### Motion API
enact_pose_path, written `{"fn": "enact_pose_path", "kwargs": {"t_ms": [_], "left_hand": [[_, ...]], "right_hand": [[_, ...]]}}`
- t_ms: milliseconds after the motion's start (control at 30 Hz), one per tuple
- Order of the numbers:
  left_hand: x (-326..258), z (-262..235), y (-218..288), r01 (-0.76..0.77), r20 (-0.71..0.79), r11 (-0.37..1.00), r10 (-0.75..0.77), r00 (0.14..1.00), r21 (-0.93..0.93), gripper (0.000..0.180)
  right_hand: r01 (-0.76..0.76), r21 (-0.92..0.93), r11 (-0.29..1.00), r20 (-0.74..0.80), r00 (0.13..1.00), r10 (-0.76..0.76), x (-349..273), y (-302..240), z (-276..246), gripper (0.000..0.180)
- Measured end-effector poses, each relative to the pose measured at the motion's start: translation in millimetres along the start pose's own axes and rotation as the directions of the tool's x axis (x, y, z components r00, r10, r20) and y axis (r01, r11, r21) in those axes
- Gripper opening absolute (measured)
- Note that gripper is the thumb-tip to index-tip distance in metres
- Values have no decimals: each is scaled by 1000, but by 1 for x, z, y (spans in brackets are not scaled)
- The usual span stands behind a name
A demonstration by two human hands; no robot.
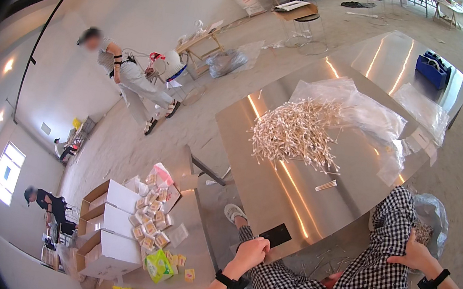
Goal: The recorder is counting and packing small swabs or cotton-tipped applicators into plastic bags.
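The 2 hands are well apart: the left hand (249,255) is at the near left corner of the metal surface (347,212), its fingers curled just beside 1 black flat rectangle (276,235) that lies at that corner (whether the fingers grip anything, I cannot tell), while the right hand (417,256) lies against the leg of the checked trousers (397,220), thumb spread from the fingers, near 1 clear bag (440,220) with swabs in it, off the surface's right edge. Each wrist wears 1 black band, making 2. On the surface, between its left and right edges, sits 1 big heap of cotton swabs (293,133), too dense to count; a small bunch, about 3 swabs (326,185), lies apart from it toward the near edge. Clear plastic sheets (363,107) overlap beside the heap, their number unclear, and more reach toward the right edge. Near the far right corner stands 1 blue tape dispenser (432,71). To the left, a lower surface (194,234) carries 3 white cartons (118,254) in a row along its left edge, a jumble of small packs (151,222) too many to count, and 1 green packet (158,265) nearer its front edge.
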State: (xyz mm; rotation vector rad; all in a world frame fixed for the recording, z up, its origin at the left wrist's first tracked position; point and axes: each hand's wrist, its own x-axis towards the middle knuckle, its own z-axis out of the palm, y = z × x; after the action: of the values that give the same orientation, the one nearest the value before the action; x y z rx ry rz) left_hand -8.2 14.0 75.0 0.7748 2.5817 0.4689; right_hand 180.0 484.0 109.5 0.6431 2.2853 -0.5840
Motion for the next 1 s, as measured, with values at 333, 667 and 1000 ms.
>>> {"fn": "enact_pose_path", "kwargs": {"t_ms": [333, 667, 1000], "left_hand": [[7, 0, 4, 41, 69, 996, -47, 997, 79, 8], [18, 19, 24, -13, -21, 928, 22, 1000, 373, 10], [11, 27, -2, -75, -86, 953, 104, 991, 293, 11]], "right_hand": [[7, -33, 999, -4, 1000, -7, 9, 8, 9, 156], [-9, -47, 999, -1, 1000, 9, 3, 3, 4, 155], [33, 72, 997, -46, 999, -29, 15, 10, 11, 154]]}}
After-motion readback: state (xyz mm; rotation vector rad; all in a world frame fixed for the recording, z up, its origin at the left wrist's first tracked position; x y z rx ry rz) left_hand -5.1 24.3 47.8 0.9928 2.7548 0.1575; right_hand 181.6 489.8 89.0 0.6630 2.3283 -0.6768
